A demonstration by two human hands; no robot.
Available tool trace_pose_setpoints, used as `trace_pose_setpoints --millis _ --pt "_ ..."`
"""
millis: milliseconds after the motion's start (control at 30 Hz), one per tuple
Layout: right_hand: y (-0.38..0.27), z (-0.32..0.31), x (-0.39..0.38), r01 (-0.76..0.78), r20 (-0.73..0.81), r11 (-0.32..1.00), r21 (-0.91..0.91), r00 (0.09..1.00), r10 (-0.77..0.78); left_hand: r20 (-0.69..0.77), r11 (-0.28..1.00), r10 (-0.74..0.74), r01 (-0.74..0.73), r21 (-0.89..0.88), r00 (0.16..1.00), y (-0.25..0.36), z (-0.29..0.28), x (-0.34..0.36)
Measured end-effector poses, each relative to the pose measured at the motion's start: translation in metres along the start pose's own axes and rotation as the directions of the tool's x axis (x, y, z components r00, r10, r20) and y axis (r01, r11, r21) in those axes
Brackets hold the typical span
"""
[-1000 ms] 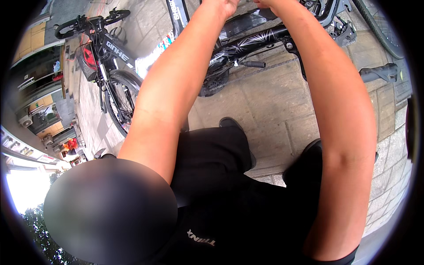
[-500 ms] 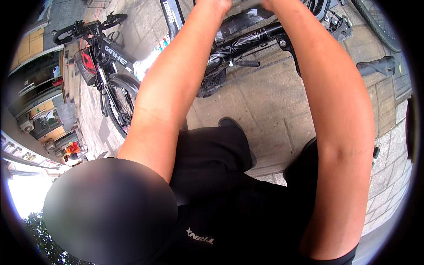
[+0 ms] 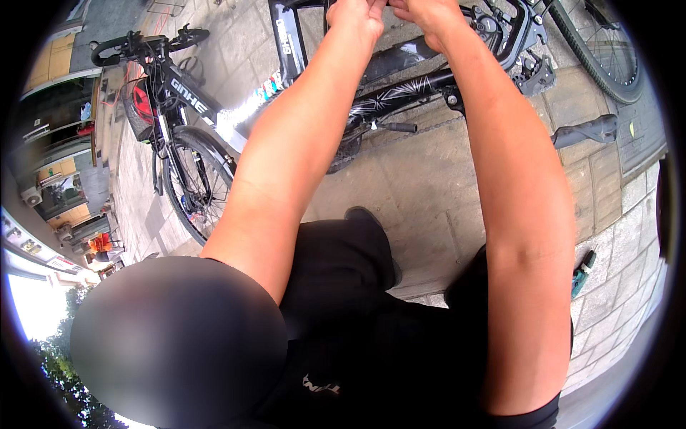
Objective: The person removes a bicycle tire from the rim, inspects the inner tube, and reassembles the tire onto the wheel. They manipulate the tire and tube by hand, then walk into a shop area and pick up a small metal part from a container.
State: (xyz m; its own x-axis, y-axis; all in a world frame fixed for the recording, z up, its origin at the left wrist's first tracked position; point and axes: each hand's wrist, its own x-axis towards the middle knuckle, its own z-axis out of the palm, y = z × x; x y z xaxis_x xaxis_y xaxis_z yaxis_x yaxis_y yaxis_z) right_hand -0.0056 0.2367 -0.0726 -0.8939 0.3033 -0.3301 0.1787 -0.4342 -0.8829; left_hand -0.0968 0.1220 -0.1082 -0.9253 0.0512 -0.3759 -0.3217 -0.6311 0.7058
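Both of my hands are at the upper edge of the view, over a black bicycle frame (image 3: pixel 400 96) with white starburst markings. My left hand (image 3: pixel 359 16) and my right hand (image 3: pixel 429 20) come close together, fingers bent inward and fingertips nearly meeting. The top edge cuts off part of the fingers, and whatever they pinch is too small or hidden to name. Below the hands run a dark frame tube and a chain (image 3: pixel 436 127). A derailleur (image 3: pixel 536 75) shows to the right of my right wrist.
At the right, a detached-looking wheel (image 3: pixel 627 89) and a dark curved strip (image 3: pixel 586 131) lie on the paving. A green and black tool (image 3: pixel 583 274) lies beyond my right elbow. Another bicycle (image 3: pixel 189 96) with a red bag stands at the left, before shopfronts.
The view has shifted, so more of my hands, the wheel and the green tool now show. My hands have come closer together over the frame.
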Motion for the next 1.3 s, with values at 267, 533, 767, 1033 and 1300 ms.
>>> trace_pose_setpoints --millis 267,533,767,1033,1300 --pt "-0.038 -0.002 -0.049 0.001 0.059 0.853 -0.521 0.998 0.035 -0.025 1.000 0.002 -0.003 -0.030 1.000 -0.003 -0.010 0.001" --pt "0.031 -0.027 0.022 0.347 0.093 0.612 -0.711 0.909 -0.407 -0.057 1.000 0.010 -0.009 0.025 0.998 -0.005 0.014 -0.027" --pt "0.008 0.000 0.017 0.033 -0.165 0.951 -0.307 0.982 -0.087 -0.166 0.986 -0.008 -0.019 -0.164 0.986 0.005 0.016 -0.040" --pt "0.007 -0.003 0.049 -0.317 -0.119 0.945 0.080 0.938 0.325 -0.040 0.991 -0.088 0.092 0.102 0.995 -0.012 0.018 -0.047" --pt "0.018 0.003 0.021 0.193 -0.034 0.658 -0.728 0.948 -0.316 -0.096 0.995 0.071 -0.064 0.071 0.993 -0.021 0.016 -0.037"
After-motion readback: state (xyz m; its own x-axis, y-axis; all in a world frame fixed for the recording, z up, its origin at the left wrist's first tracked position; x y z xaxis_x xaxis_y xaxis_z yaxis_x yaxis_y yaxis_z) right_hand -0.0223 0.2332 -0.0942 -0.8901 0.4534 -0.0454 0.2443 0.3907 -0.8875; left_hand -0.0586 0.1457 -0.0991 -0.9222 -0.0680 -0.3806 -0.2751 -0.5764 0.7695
